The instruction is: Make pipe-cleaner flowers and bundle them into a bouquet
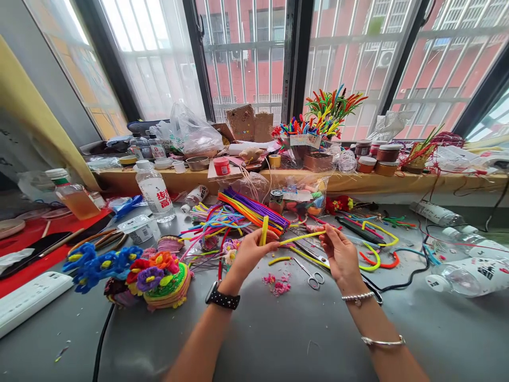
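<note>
A yellow pipe cleaner (pixel 301 238) stretches between my two hands above the grey table. My left hand (pixel 253 251), with a black watch on its wrist, pinches one end, where a bent yellow part stands up from the fingers. My right hand (pixel 339 255) grips the other end between thumb and fingertips. Below the hands lie small scissors (pixel 312 277), a short yellow piece (pixel 279 260) and pink fuzzy scraps (pixel 277 284). Behind them is a bundle of purple, orange and yellow pipe cleaners (pixel 254 209).
At left stand fuzzy flowers in a green and yellow base (pixel 169 289), a white power strip (pixel 34 300) and an upright water bottle (pixel 155 191). Bottles (pixel 473 276) lie at right near a black cable (pixel 413 278). Jars and a colourful pipe cleaner bunch (pixel 310 130) line the windowsill.
</note>
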Tool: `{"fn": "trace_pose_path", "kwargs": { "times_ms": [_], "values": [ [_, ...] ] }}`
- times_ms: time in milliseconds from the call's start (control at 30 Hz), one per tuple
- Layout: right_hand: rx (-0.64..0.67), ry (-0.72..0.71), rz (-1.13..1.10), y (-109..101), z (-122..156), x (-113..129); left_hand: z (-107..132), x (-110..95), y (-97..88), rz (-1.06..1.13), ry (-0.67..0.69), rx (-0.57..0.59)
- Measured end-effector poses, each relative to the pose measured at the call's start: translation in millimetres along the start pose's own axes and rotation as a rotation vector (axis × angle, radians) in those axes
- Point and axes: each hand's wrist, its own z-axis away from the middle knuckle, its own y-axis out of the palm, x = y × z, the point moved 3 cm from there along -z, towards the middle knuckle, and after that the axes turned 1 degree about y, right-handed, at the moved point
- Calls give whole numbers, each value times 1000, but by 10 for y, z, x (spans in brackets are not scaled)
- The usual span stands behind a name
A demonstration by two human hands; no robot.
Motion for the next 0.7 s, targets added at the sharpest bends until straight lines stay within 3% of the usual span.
{"fn": "trace_pose_path", "kwargs": {
  "times_ms": [233, 433, 533, 700],
  "values": [
    [5, -138, 185, 80, 83, 45, -8, -27, -183, -60, 123, -139],
    [41, -79, 199, 68, 56, 31, 2, -57, -210, -161, 145, -270],
    [143, -30, 229, 97, 65, 15, -2, -57, -164, -80, 98, -165],
    [430, 7, 398, 292, 245, -62, 56, -103, 90, 123, 72, 104]
  ]
}}
